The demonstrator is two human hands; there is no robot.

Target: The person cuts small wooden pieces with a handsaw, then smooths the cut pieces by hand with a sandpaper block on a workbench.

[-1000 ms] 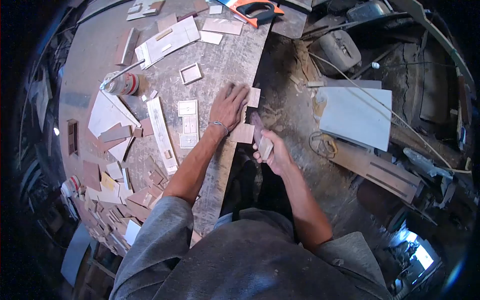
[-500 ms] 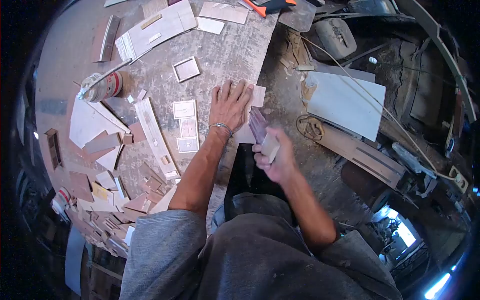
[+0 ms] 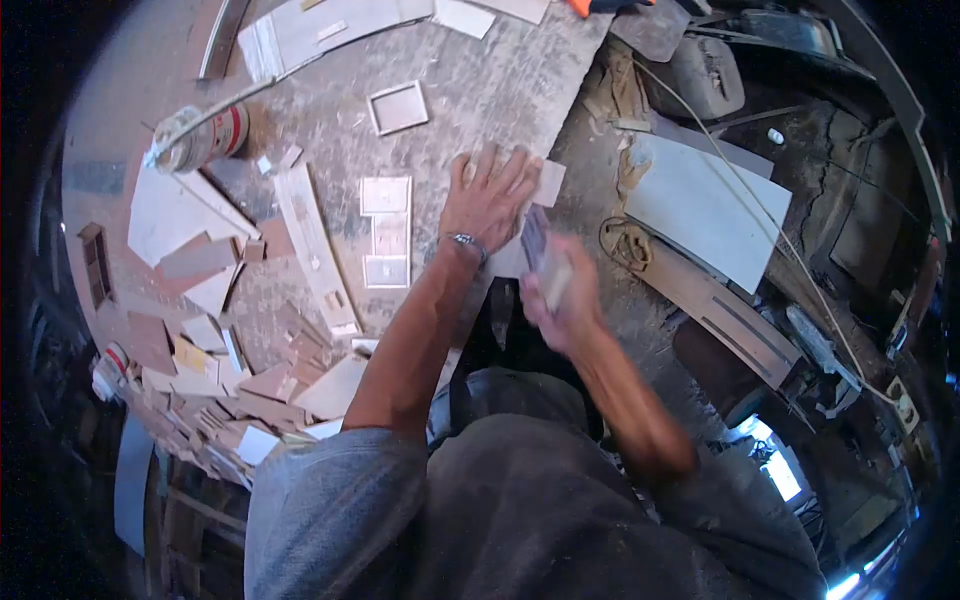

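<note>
My left hand (image 3: 492, 203) lies flat with fingers spread, pressing a thin pale board (image 3: 549, 184) down at the right edge of the worktable (image 3: 480, 110). My right hand (image 3: 567, 295) is wrapped round a block-like tool (image 3: 537, 240), blurred by motion, whose long dark part runs along the board's edge just beside my left fingers. Left of my left hand lie small framed wooden pieces (image 3: 386, 232) in a column, and above them a small square frame (image 3: 398, 108).
A long wooden strip (image 3: 316, 250), a tin can (image 3: 205, 140) with a stick across it, and many wood scraps (image 3: 190, 350) lie on the left. Beyond the table's right edge are a white panel (image 3: 710, 205), a slotted board (image 3: 720, 305) and a plastic container (image 3: 708, 78).
The view has shifted, so the table things appear higher and the hands farther right. My right hand still grips the tool and my left hand still presses the board.
</note>
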